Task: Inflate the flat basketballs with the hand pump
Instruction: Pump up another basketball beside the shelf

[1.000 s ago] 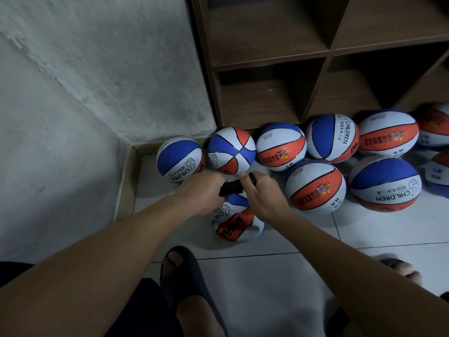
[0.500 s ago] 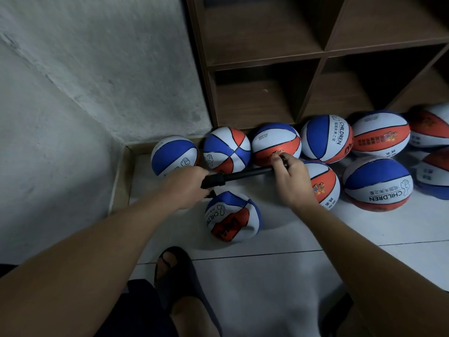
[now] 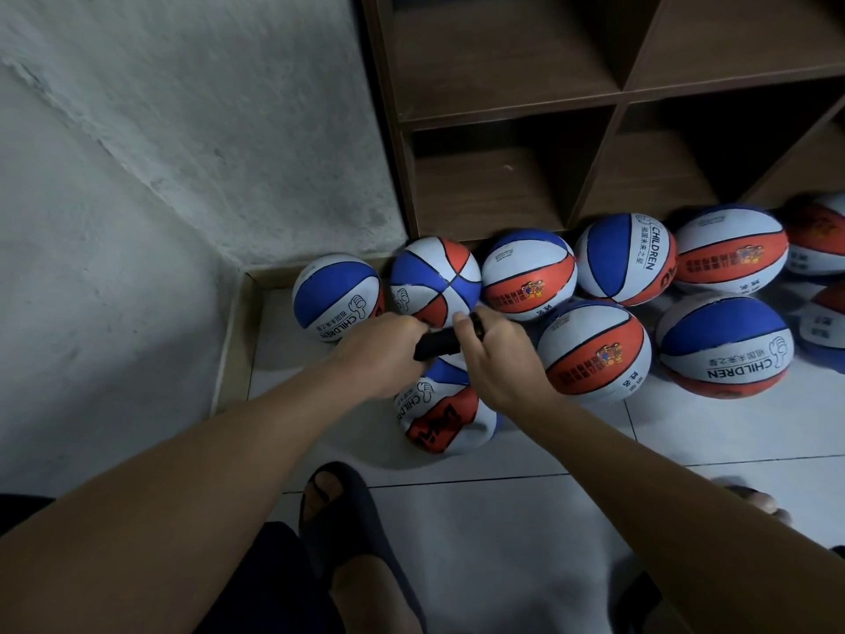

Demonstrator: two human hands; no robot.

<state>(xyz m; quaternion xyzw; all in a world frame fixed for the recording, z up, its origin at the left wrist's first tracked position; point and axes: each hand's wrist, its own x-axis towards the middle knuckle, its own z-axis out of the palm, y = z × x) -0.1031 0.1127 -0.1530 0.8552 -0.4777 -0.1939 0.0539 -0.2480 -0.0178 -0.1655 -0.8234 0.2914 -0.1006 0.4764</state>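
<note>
The left hand (image 3: 382, 352) grips the body of the black pump (image 3: 441, 343) to steady it over the soft ball (image 3: 441, 411) on the floor (image 3: 526, 519), while the right hand (image 3: 496, 354) clasps the handle end, pushed in close, likely at the bottom of a stroke. Firmer balls (image 3: 594, 350) crowd the shelf (image 3: 503, 189) behind.

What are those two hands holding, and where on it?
A black hand pump. The left hand grips its barrel end; the right hand grips the handle end, above the flat basketball.
</note>
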